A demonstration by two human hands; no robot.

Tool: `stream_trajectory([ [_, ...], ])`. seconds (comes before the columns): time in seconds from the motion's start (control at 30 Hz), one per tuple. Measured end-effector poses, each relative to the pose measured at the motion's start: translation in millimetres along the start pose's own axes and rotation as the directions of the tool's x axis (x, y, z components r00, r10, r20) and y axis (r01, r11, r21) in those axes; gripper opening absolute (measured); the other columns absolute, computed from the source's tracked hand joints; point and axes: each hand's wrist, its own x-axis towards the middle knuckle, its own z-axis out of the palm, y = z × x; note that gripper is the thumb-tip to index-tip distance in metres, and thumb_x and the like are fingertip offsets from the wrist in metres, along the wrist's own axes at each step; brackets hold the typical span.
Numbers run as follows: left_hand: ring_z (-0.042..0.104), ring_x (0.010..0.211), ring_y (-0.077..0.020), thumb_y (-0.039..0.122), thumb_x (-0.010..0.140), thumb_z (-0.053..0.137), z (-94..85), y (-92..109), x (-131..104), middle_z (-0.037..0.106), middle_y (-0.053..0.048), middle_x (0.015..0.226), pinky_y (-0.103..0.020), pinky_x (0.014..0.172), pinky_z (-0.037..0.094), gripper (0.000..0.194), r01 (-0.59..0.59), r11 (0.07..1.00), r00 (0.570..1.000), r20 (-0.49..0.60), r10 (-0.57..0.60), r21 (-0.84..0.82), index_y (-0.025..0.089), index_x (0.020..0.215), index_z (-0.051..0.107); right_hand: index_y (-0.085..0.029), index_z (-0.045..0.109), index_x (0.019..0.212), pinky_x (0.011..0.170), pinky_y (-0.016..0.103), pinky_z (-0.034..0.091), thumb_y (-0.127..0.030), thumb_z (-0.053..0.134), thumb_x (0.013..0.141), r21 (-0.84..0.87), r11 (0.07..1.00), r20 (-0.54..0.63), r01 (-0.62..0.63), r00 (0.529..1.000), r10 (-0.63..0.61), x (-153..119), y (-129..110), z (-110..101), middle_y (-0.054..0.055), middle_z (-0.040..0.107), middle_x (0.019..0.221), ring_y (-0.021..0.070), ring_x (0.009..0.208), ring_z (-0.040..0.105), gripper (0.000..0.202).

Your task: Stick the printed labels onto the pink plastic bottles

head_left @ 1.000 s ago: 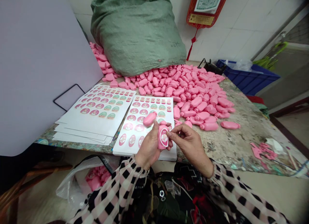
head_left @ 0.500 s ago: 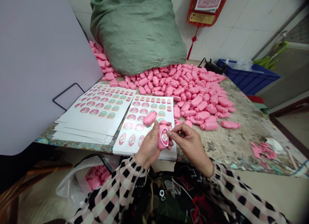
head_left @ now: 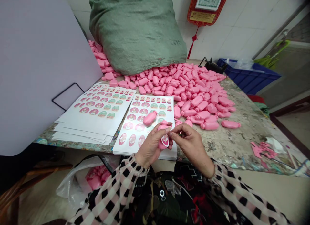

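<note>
My left hand (head_left: 150, 147) is wrapped round a small pink bottle (head_left: 162, 144), its thumb lying across an oval pink and white label on the bottle's front. Pinched finger and thumb of my right hand (head_left: 190, 144) touch the label's right edge; whether they grip it is too small to tell. Another pink bottle (head_left: 149, 118) lies just behind my left hand on a sheet of stickers (head_left: 126, 128) with pink and green labels. Many pink bottles (head_left: 193, 89) are heaped behind my hands.
A green sack (head_left: 138, 34) rests on the heap at the back. Sticker sheets (head_left: 84, 124) lie stacked at left beside a pale panel (head_left: 43, 57). A blue crate (head_left: 252, 78) stands back right; pink scraps (head_left: 263, 150) lie front right. A plastic bag (head_left: 72, 183) hangs below.
My left thumb has moved right, onto the label of the held bottle. My right hand has barely moved.
</note>
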Motion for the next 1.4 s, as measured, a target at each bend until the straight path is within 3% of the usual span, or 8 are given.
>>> stream_trajectory([
  [0.37, 0.056, 0.06, -0.0117, 0.034, 0.078, 0.057, -0.1, -1.7, -0.2, 0.055, -0.001, 0.075, -0.023, 0.051, 0.043, 0.036, 0.041, 0.999, 0.999, 0.0, -0.041, 0.009, 0.019, 0.11, 0.054, -0.021, 0.06, 0.075, 0.058, 0.027, 0.042, -0.038, 0.06, 0.079, -0.106, 0.992, -0.002, 0.062, 0.998, -0.062, -1.1, 3.9, -5.8, 0.0, 0.063, 0.067, 0.0143, 0.061, 0.057, 0.017],
  [0.57, 0.054, 0.058, -0.0119, 0.033, 0.081, 0.052, -0.6, -6.3, -0.7, 0.053, 0.0, 0.072, -0.023, 0.047, 0.04, 0.029, 0.013, 1.0, 1.0, 0.019, -0.013, 0.009, 0.018, 0.106, 0.055, -0.023, 0.061, 0.075, 0.068, 0.028, 0.042, -0.032, 0.058, 0.082, -0.244, 0.949, 0.051, 0.201, 0.979, -0.195, -1.4, -2.1, -11.8, 0.001, 0.061, 0.077, 0.0169, 0.079, 0.058, 0.011],
  [0.7, 0.051, 0.055, -0.0111, 0.032, 0.082, 0.051, -1.2, -3.9, -2.1, 0.052, 0.0, 0.068, -0.022, 0.047, 0.038, 0.029, -0.009, 1.0, 0.999, 0.031, 0.008, 0.018, 0.017, 0.107, 0.054, -0.023, 0.06, 0.077, 0.068, 0.028, 0.041, -0.027, 0.055, 0.084, -0.327, 0.909, 0.072, 0.258, 0.966, -0.248, -2.5, -7.5, -19.9, 0.001, 0.059, 0.078, 0.0162, 0.078, 0.056, 0.009],
  [0.8, 0.051, 0.054, -0.0101, 0.033, 0.084, 0.048, -4.1, 2.1, -3.3, 0.052, 0.0, 0.068, -0.022, 0.047, 0.037, 0.029, -0.001, 1.0, 1.0, 0.022, 0.001, -0.004, 0.017, 0.109, 0.053, -0.022, 0.059, 0.078, 0.066, 0.029, 0.04, -0.029, 0.055, 0.083, -0.362, 0.906, -0.016, 0.221, 0.97, -0.243, -0.2, -6.9, -28.7, 0.002, 0.059, 0.078, 0.0159, 0.074, 0.054, 0.01],
  [0.93, 0.052, 0.057, -0.0102, 0.033, 0.084, 0.049, -5.8, 3.9, -3.2, 0.053, 0.0, 0.07, -0.023, 0.052, 0.04, 0.029, 0.054, 0.997, 0.998, 0.012, -0.054, -0.062, 0.018, 0.108, 0.053, -0.021, 0.058, 0.083, 0.063, 0.028, 0.04, -0.038, 0.062, 0.077, -0.238, 0.962, -0.091, 0.131, 0.984, -0.156, 3.3, -2.1, -29.3, 0.001, 0.06, 0.078, 0.0149, 0.069, 0.053, 0.018],
  [1.17, 0.05, 0.062, -0.0083, 0.029, 0.081, 0.054, -5.4, -7.4, 1.6, 0.051, 0.001, 0.082, -0.023, 0.054, 0.042, 0.021, 0.119, 0.966, 0.992, -0.004, -0.123, -0.228, 0.02, 0.1, 0.058, -0.021, 0.058, 0.082, 0.063, 0.026, 0.04, -0.039, 0.069, 0.07, -0.2, 0.97, -0.004, 0.14, 0.99, -0.144, 0.5, 1.3, -4.3, 0.001, 0.059, 0.085, 0.0144, 0.074, 0.053, 0.024],
  [1.4, 0.05, 0.065, -0.0081, 0.028, 0.081, 0.054, -6.1, -7.6, 2.1, 0.052, -0.001, 0.087, -0.022, 0.056, 0.041, 0.02, 0.121, 0.965, 0.992, -0.014, -0.128, -0.234, 0.018, 0.098, 0.058, -0.023, 0.058, 0.082, 0.066, 0.026, 0.04, -0.038, 0.069, 0.071, -0.233, 0.965, 0.061, 0.122, 0.992, -0.11, -0.6, -0.1, -4.5, 0.0, 0.059, 0.086, 0.0144, 0.076, 0.055, 0.022],
])
